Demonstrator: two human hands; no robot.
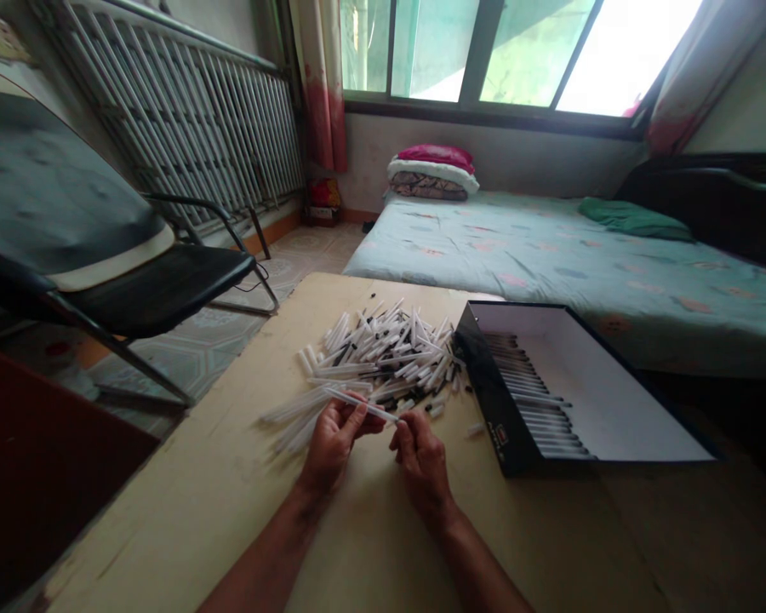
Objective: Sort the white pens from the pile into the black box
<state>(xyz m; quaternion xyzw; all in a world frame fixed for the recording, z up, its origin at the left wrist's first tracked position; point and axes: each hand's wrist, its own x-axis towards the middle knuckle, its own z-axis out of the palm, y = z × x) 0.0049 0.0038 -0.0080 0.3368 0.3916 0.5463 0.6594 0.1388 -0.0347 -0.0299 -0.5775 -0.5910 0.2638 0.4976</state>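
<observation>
Fingertips [358, 415] of the left hand [333, 441] are pinched on a thin white plastic pen tube [365, 406], and the right hand [422, 461] has thumb and forefinger closed on the same tube's lower-right end. So both hands are clamped on one piece, held just above the pale yellow tabletop [230, 511].

Look at the axis: the tube runs from upper left to lower right across the view. Its free far end pokes out past the left hand's fingers, and the other end is buried in the right hand's grip. The left hand holds nearer the middle; the right hand takes the tip.

Just beyond the knuckles lies the loose heap of white tubes and small black caps [383, 356], apart from the piece in hand. Off to the right, closer to the right hand than the left, sits an open black cardboard box with a white inside [485, 387]. A neat row of white-and-black pens [536, 400] lies side by side along its left wall.

A small label [501, 436] shows on the box's near front, too small to read; no other writing can be made out.
</observation>
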